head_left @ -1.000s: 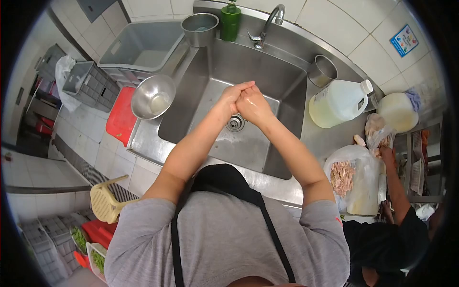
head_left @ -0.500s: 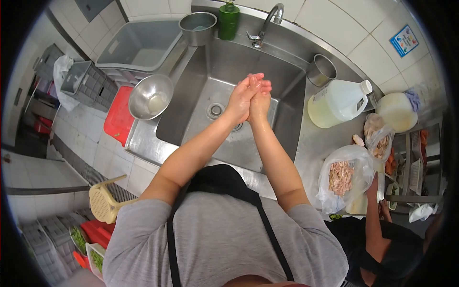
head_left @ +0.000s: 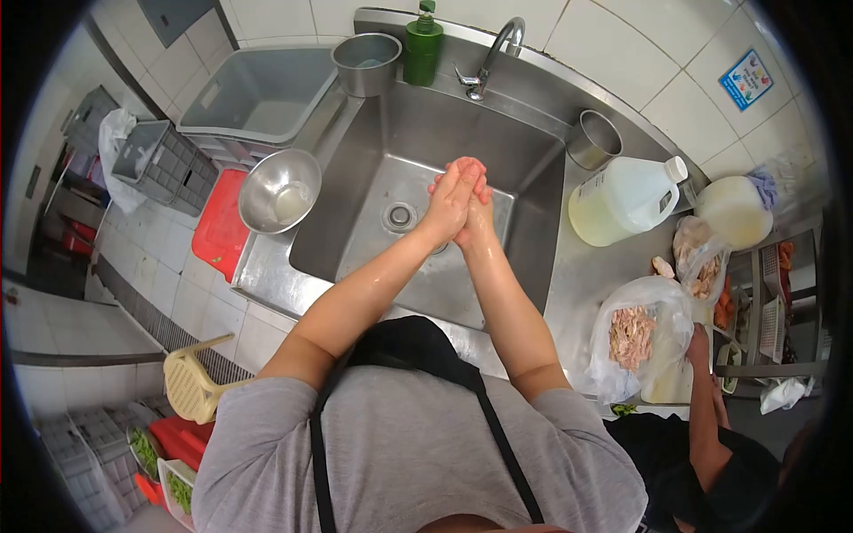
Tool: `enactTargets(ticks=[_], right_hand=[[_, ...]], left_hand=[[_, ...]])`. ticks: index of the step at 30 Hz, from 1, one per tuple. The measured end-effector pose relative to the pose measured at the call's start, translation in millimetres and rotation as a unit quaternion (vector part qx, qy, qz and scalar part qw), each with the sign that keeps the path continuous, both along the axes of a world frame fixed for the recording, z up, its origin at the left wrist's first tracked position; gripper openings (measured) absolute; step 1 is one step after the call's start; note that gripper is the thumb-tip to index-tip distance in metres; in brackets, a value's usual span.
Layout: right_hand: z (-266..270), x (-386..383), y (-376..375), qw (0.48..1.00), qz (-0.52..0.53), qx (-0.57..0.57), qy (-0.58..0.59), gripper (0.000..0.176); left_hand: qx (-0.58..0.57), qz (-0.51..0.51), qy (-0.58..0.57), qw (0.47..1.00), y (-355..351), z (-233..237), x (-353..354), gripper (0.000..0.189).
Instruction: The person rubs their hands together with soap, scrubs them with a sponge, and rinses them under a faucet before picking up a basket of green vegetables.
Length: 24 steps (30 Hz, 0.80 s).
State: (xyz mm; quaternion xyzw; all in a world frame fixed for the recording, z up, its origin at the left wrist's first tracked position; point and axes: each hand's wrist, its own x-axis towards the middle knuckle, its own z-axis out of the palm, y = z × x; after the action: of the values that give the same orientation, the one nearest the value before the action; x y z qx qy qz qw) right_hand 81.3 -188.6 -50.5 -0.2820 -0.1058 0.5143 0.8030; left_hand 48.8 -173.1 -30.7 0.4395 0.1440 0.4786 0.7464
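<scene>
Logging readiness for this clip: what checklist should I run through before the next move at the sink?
Left hand and right hand over the sink: ok, pressed together.
Hands free of soap: cannot tell.
Faucet not running: ok, no stream visible.
Jug upright, capped: ok.
Meat bag closed: not ok, its mouth gapes.
Co-worker's hand outside the sink: ok.

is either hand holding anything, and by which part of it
Nothing visible is held: the left hand is pressed against the right hand over the sink; anything small between the palms would be hidden.
</scene>
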Motion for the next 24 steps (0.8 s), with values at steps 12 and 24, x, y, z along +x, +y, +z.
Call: enactTargets(ticks=[12,24], right_hand=[[9.2,-22.0,-14.3,0.981,-0.019,0.068,-0.178,0.023],[29.3,6.8,-1.5,0.966,0.05,0.164,-0.191,0.007]], left_hand=[[-0.272,-0.497,-0.163,0.808,48.6,12.1,-30.9,0.042],[-0.284,-0.234,-0.139,0.919,8.1,52.0,-36.5,0.031]])
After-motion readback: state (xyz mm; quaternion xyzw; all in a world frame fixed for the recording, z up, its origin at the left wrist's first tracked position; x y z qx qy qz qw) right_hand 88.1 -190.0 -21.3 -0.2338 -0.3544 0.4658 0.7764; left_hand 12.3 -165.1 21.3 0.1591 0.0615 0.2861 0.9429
